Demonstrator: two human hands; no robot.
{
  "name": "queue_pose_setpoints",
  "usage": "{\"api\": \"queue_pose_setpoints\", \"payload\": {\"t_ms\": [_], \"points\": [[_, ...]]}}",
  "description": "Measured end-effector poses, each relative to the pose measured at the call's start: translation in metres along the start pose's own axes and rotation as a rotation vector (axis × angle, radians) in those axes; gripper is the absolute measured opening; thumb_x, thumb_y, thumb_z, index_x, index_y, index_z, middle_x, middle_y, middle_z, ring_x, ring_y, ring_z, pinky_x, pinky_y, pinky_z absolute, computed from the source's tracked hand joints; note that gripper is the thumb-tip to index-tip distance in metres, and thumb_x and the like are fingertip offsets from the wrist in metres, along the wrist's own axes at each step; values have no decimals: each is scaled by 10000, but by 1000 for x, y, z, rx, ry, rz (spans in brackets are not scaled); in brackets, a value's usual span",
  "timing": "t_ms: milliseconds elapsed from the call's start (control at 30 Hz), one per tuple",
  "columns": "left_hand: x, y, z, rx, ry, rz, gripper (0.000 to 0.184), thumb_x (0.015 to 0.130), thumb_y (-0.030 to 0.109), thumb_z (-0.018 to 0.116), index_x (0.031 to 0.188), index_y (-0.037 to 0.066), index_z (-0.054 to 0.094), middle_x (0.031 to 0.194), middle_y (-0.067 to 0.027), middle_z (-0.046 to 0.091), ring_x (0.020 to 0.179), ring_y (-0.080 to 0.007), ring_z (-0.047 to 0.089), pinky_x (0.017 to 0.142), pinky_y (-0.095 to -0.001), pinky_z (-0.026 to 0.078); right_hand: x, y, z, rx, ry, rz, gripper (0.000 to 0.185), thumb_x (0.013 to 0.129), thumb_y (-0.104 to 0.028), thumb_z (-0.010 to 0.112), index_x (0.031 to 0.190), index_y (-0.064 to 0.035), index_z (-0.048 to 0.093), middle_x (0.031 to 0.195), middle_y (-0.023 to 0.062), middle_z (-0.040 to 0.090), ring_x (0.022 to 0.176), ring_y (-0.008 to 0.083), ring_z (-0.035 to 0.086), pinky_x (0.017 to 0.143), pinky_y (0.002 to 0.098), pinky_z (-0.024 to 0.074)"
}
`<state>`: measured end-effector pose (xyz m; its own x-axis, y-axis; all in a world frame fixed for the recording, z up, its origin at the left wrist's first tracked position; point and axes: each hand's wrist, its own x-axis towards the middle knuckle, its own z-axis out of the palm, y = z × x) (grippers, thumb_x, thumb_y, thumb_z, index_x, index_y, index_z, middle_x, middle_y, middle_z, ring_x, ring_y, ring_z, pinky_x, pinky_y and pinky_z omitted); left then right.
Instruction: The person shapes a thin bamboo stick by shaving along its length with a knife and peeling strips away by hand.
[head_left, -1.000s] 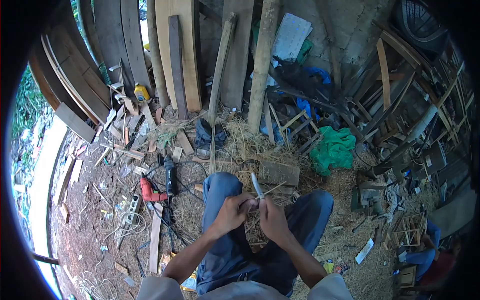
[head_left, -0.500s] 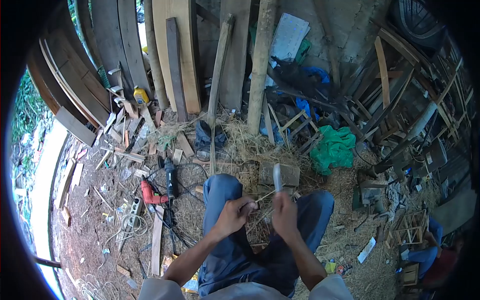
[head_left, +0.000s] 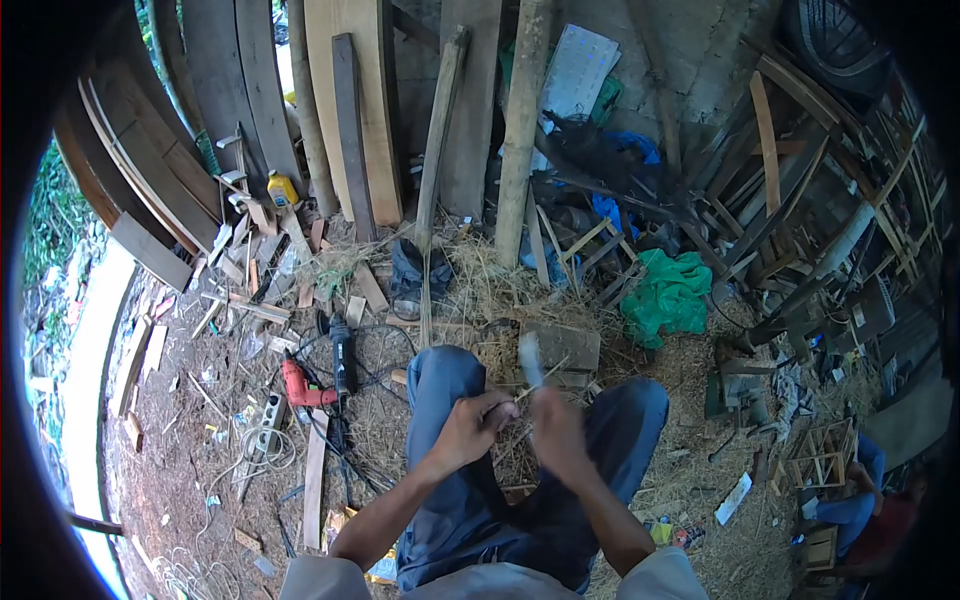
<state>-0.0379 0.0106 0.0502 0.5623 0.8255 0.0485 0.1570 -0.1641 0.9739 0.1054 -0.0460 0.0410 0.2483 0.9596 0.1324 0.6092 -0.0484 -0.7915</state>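
Your right hand (head_left: 558, 432), gripping the knife (head_left: 531, 362), swung toward 9 o'clock, nearer the thin stick (head_left: 523, 394) your left hand (head_left: 474, 427) pinched.

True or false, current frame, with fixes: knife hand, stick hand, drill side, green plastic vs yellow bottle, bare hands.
1. The right hand grips the knife. True.
2. The left hand is empty. False: the left hand pinches a thin stick.
3. The red drill lies left of both knees. True.
4. The green plastic is left of the yellow bottle. False: the green plastic is right of it.
5. Both hands are bare. True.
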Motion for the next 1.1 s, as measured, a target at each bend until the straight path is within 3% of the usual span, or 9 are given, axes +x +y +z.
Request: {"api": "queue_pose_setpoints", "payload": {"t_ms": [67, 167, 400, 500, 667, 767, 900, 967, 1100], "points": [[5, -2, 0, -15, 24, 8, 108, 910, 69, 538, 869, -2, 610, 631, -46, 538, 605, -90, 484, 564, -261, 398, 0, -1, 0, -38, -63, -55, 172, 940, -172, 449, 882, -11, 476, 687, 242, 568, 685, 452, 572, 581, 517, 422], [3, -6, 0, -47, 1, 11, 105, 906, 68, 542, 872, -5, 611, 633, -43, 543, 611, -93, 490, 578, -262, 408, 14, 0, -19, 0, 50, 52, 194, 946, -185, 446, 879, -6, 479, 654, 234, 547, 664, 452, 557, 574, 506, 406], [5, 15, -6, 6, 11, 58, 75, 881, 24, 545, 894, -8, 611, 647, -80, 581, 607, -132, 558, 565, -279, 438, 21, 4, -31, -19, 134, -22, 222, 960, -201, 432, 881, 2, 476, 636, 227, 531, 631, 448, 541, 541, 495, 384], [3, 13, 0, 85, 86, 149, 76, 860, -3, 544, 905, -15, 604, 677, -116, 602, 603, -194, 597, 568, -302, 457, 3, -10, -14, -59, 15, 12, 197, 948, -182, 447, 884, 2, 477, 629, 225, 536, 629, 450, 551, 528, 505, 382], [-1, 6, 7, 261, 191, 265, 122, 815, -54, 532, 918, -18, 588, 726, -163, 612, 667, -319, 627, 614, -350, 485, 5, -5, -18, -16, 96, -3, 155, 936, -156, 459, 878, -13, 477, 622, 227, 544, 617, 448, 563, 512, 514, 392], [4, 7, 7, 259, 192, 172, 141, 800, -72, 527, 914, -13, 584, 735, -176, 611, 686, -335, 628, 615, -364, 486, -1, -5, -9, -23, 40, -103, 158, 937, -152, 450, 861, -16, 472, 617, 227, 543, 603, 437, 568, 501, 500, 403], [1, 8, 9, 229, 190, 257, 136, 801, -65, 531, 913, -8, 584, 722, -181, 606, 668, -335, 625, 606, -369, 484, 7, -7, -18, 124, 146, 106, 199, 950, -159, 434, 836, 1, 461, 600, 231, 533, 592, 443, 559, 502, 499, 398], [5, 8, 10, 253, 214, 255, 108, 817, -46, 536, 903, -5, 586, 694, -177, 598, 649, -331, 624, 596, -367, 483, -5, -10, -1, -47, 2, -78, 178, 948, -156, 434, 873, 1, 471, 605, 235, 535, 599, 449, 561, 511, 512, 400], [2, 8, 8, 183, 205, 201, 76, 836, -28, 534, 887, -8, 586, 670, -166, 593, 630, -314, 623, 578, -358, 475, 5, -6, -16, 83, 129, 18, 151, 934, -152, 448, 933, -4, 477, 617, 248, 539, 626, 459, 565, 536, 533, 408]]}}
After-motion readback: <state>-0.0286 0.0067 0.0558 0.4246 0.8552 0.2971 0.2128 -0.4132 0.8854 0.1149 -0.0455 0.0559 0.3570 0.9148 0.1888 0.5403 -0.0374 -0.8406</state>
